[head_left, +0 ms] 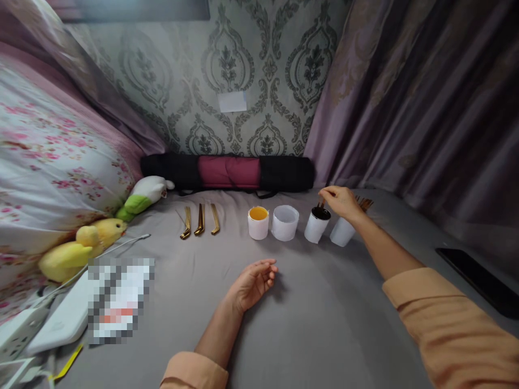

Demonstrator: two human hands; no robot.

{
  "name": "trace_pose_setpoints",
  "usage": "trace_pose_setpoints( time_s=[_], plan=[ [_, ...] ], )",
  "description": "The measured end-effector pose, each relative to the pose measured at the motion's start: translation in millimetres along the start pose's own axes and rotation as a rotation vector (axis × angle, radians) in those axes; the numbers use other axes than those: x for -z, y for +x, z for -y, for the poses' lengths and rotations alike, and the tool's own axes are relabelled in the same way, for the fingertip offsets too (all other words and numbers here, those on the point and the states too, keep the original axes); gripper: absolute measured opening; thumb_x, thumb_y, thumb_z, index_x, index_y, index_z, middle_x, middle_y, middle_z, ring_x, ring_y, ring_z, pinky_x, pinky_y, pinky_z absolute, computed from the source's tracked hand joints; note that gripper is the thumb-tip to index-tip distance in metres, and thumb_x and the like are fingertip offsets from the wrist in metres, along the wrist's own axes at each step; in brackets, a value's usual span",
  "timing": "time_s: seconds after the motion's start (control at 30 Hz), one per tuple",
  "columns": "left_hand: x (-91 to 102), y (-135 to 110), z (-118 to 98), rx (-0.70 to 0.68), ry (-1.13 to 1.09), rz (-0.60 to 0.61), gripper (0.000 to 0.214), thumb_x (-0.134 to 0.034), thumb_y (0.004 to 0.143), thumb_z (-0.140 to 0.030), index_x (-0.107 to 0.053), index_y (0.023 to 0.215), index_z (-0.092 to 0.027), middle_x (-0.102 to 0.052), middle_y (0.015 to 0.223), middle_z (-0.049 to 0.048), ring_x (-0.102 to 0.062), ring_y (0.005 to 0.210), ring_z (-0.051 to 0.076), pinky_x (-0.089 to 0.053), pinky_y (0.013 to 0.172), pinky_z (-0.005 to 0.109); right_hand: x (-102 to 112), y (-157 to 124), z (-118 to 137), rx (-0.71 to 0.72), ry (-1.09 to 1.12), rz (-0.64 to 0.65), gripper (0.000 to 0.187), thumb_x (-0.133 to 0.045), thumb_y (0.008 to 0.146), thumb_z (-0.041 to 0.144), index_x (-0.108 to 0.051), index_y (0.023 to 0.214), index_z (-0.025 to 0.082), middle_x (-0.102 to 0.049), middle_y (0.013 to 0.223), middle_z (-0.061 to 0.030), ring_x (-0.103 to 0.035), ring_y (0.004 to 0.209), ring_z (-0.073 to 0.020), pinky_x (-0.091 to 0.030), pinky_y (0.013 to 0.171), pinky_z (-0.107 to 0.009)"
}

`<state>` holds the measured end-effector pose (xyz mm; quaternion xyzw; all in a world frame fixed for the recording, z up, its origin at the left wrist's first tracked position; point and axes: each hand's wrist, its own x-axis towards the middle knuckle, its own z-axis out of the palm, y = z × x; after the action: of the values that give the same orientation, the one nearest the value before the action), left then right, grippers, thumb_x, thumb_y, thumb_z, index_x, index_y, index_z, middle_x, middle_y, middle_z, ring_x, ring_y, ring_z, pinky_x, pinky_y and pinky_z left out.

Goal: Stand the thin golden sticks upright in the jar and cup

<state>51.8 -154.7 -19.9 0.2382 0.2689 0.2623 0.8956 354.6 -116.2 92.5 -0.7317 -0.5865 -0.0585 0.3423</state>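
Observation:
My right hand [343, 201] is closed in a pinch on thin brown sticks [321, 204], whose lower ends reach the mouth of a white cup with a black inside [316, 228]. Beside it, partly behind my wrist, a tilted white cup [343, 233] holds several brown-gold sticks [364, 203]. My left hand [255, 283] hovers over or rests on the grey sheet, fingers loosely curled and holding nothing. Beyond it stand a white cup with a yellow inside [258, 224] and a wider whitish cup [285, 222]. Three groups of slim gold-coloured pieces with bent ends [200, 219] lie further left.
A black and maroon roll bag [229, 173] lies along the wall. Plush toys [87, 246], a white device [67, 310], a power strip [22, 329] and cables are at left. A dark phone [478, 278] lies at right, near the curtain [389, 97].

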Motion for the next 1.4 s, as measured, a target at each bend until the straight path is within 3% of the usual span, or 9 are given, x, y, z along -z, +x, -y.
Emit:
trace_pose_setpoints(
  time_s=[0.77,1.07,1.4],
  plan=[
    [0.3,-1,-1,-0.002,-0.002,-0.001,0.02,-0.058,0.073,-0.013,-0.056,0.093,-0.009,-0.058,0.077,0.005,-0.053,0.061,0.007,-0.043,0.055,0.019,6,-1,8,-0.089,0.029,-0.038,0.023,-0.051,0.071,0.029,-0.069,0.081,0.019,-0.068,0.077,-0.0038,-0.06,0.072,-0.0176,-0.044,0.066,-0.028],
    [-0.9,-1,-1,-0.004,-0.007,-0.01,0.019,-0.057,0.074,-0.014,-0.056,0.092,-0.009,-0.058,0.077,0.0049,-0.053,0.06,0.007,-0.043,0.053,0.018,17,0,5,-0.083,0.065,-0.159,0.024,-0.049,0.073,0.03,-0.069,0.082,0.019,-0.068,0.076,-0.0047,-0.06,0.071,-0.018,-0.044,0.065,-0.029],
    [2.4,-1,0,-0.003,-0.012,-0.001,0.022,-0.058,0.074,-0.014,-0.057,0.095,-0.009,-0.058,0.078,0.0044,-0.053,0.063,0.007,-0.044,0.056,0.018,38,-11,9,-0.014,0.287,-0.297,0.021,-0.048,0.077,0.029,-0.065,0.081,0.019,-0.066,0.078,-0.0044,-0.06,0.072,-0.0159,-0.045,0.067,-0.028]
  ],
)
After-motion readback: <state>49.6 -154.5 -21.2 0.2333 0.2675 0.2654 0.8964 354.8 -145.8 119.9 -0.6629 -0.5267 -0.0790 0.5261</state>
